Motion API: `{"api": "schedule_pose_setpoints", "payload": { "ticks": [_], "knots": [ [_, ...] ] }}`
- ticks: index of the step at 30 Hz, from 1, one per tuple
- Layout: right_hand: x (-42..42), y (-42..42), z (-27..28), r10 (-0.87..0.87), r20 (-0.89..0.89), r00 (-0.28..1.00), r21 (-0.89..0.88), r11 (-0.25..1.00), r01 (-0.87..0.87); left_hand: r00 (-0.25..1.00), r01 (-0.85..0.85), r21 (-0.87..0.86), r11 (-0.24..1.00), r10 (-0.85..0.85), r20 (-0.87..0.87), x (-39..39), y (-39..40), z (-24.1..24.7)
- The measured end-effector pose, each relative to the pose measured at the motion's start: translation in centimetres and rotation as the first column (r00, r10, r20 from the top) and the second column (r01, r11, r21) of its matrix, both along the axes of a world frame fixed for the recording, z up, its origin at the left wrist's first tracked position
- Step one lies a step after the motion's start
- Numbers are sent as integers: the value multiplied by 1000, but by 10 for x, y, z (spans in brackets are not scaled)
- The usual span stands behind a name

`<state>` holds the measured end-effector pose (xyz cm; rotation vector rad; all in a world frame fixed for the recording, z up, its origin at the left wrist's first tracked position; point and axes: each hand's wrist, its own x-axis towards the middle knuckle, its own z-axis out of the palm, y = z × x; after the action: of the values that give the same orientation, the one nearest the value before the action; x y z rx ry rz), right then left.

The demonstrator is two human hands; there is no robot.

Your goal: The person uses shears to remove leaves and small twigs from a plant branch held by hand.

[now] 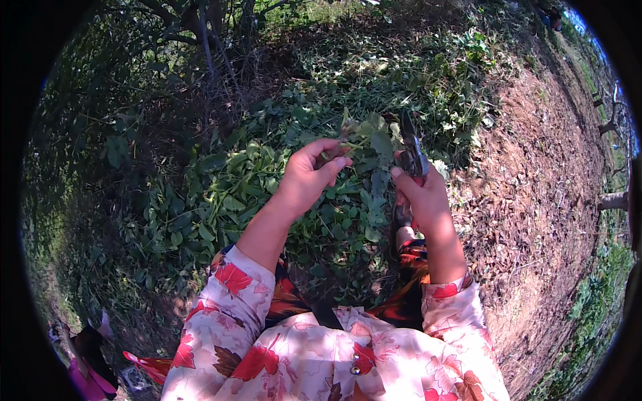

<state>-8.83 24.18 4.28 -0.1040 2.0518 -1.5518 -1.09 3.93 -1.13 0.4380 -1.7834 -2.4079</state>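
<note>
Near the centre, my left hand (pixel 316 173) pinches the stem end of a leafy cutting (pixel 358 138) between thumb and fingers; its leaves reach to the right. My right hand (pixel 421 193) is closed around a pair of pruning shears (pixel 412 150), whose dark blades point up and away from me, just right of the leaves. Whether the blades are apart is hard to tell. Below both hands lies a broad heap of green leafy cuttings (pixel 235 185). Part of the shears' handle is hidden by my fingers.
Trees and brush (pixel 200 60) stand at the upper left. Dry, leaf-strewn soil (pixel 531 200) stretches along the right, with tree trunks (pixel 613 201) at the far edge. Another person (pixel 551 20) is at the top right. Pink and black items (pixel 90 366) are at the lower left.
</note>
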Motion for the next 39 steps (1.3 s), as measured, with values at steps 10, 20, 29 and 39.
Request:
{"api": "schedule_pose_setpoints", "payload": {
  "ticks": [10, 20, 29, 39],
  "knots": [
    [1, 5, 0, 24, -106, 994, -98, 995, -34, 991, 117, 728, 675, -131, -38, 1, -15, 6],
    [29, -6, 19, 241, -17, 970, -172, 955, -240, 977, 180, 836, 518, -190, -93, 1, -10, 3],
    [30, -6, 7, 287, 99, 953, -283, 926, -249, 920, 321, 869, 377, -343, -191, 1, 0, 0],
    [30, -5, 14, 323, 208, 923, -430, 878, -210, 913, 315, 875, 367, -370, -173, 1, 1, -2]
  ]
}}
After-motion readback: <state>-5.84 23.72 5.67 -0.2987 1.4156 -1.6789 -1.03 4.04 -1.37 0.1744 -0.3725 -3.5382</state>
